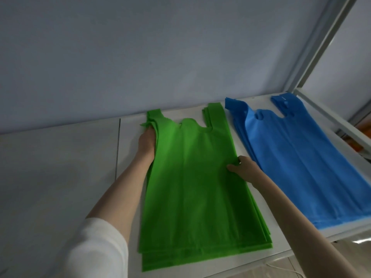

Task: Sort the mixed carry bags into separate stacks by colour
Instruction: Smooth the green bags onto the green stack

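A stack of green carry bags (192, 189) lies flat in the middle of the white table (60, 167), handles pointing to the wall. To its right lies a stack of blue carry bags (305, 161), also handles away from me. My left hand (147, 142) grips the green stack's left edge just below the left handle, fingers tucked under the bags. My right hand (241, 168) pinches the green stack's right edge about halfway down, thumb on top.
A pale wall (160, 57) rises right behind the table. A white metal frame (313, 63) slants up at the right, with its rail along the blue stack's far side. The table's front edge runs close to the bags' bottoms; a white cable (289, 270) lies on the floor below.
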Motion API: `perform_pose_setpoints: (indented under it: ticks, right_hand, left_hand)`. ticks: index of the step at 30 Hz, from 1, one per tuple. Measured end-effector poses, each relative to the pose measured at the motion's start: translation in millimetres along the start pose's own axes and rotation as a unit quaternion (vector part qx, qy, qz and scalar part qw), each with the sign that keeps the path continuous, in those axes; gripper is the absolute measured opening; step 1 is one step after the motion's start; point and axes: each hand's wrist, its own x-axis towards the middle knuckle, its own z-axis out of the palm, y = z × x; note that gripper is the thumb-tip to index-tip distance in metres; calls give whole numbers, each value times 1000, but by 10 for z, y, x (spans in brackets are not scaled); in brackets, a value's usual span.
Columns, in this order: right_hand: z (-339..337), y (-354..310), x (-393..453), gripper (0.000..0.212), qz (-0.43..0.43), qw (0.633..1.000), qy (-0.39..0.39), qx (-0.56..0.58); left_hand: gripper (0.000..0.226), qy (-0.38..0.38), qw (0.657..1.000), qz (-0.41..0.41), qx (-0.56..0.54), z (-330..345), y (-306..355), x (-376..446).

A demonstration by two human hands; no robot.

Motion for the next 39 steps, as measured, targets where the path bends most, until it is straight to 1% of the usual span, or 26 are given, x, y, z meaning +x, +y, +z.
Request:
perform_pose_setpoints:
  ticks: [4, 5, 7, 8, 11, 14, 15, 17, 20, 22, 26, 29, 32, 34, 35, 37, 38, 39]
  right_hand:
    - [-5, 4, 9, 44, 0, 1000, -2, -7]
    - [-4, 4, 11, 45, 0, 1000, -2, -6]
    - [-3, 8, 16, 45, -1, 1000, -2, -5]
    - [-2, 8, 15, 44, -2, 1000, -2, -5]
    - [0, 10, 12, 44, -2, 1000, -2, -1]
    - [7, 12, 12, 43, -4, 1000, 0, -1]
    - [8, 15, 11, 43, -4, 1000, 1, -2]
    - [11, 16, 11, 43, -3, 1000, 2, -4]
    - [13, 17, 14, 43, -5, 1000, 6, -5]
    - [15, 17, 19, 43, -7, 1000, 7, -7]
    - [18, 27, 32, 42, -7, 1000, 7, -8]
    - [21, 38, 53, 41, -9, 1000, 9, -12]
    - [22, 42, 58, 42, -9, 1000, 10, -13]
    - [21, 36, 45, 43, -10, 1000, 11, -16]
    - [21, 32, 37, 43, -11, 1000, 11, -17]
    - [18, 24, 23, 43, -10, 1000, 10, -16]
    - [16, 22, 17, 44, -9, 1000, 9, -14]
    - [15, 18, 14, 44, -8, 1000, 9, -13]
  left_hand:
    - [41, 63, 989, -133, -22, -100, -5, 117]
    - [40, 68, 985, -154, -22, -128, -15, 150]
    - [40, 74, 982, -171, -15, -166, -58, 217]
    - [40, 71, 983, -168, -12, -182, -69, 238]
    - [38, 49, 991, -126, 0, -200, -80, 243]
    - [43, 77, 990, -113, 41, -219, -120, 247]
    - [41, 78, 989, -111, 64, -227, -122, 237]
    - [34, 42, 990, -93, 97, -232, -98, 219]
    - [35, -32, 992, -69, 96, -224, -29, 208]
    - [35, -65, 991, -48, 108, -226, 16, 214]
    - [32, -87, 981, -9, 174, -218, 98, 238]
    - [35, -118, 975, 15, 187, -187, 118, 275]
    - [39, -95, 972, 22, 216, -210, 114, 301]
    - [40, -72, 974, 25, 211, -226, 124, 337]
    - [42, -73, 978, 29, 191, -230, 134, 347]
    - [54, -85, 992, 36, 88, -221, 112, 409]
    - [54, -93, 995, 33, 31, -222, 97, 435]
    - [49, -101, 995, 21, -7, -225, 71, 462]
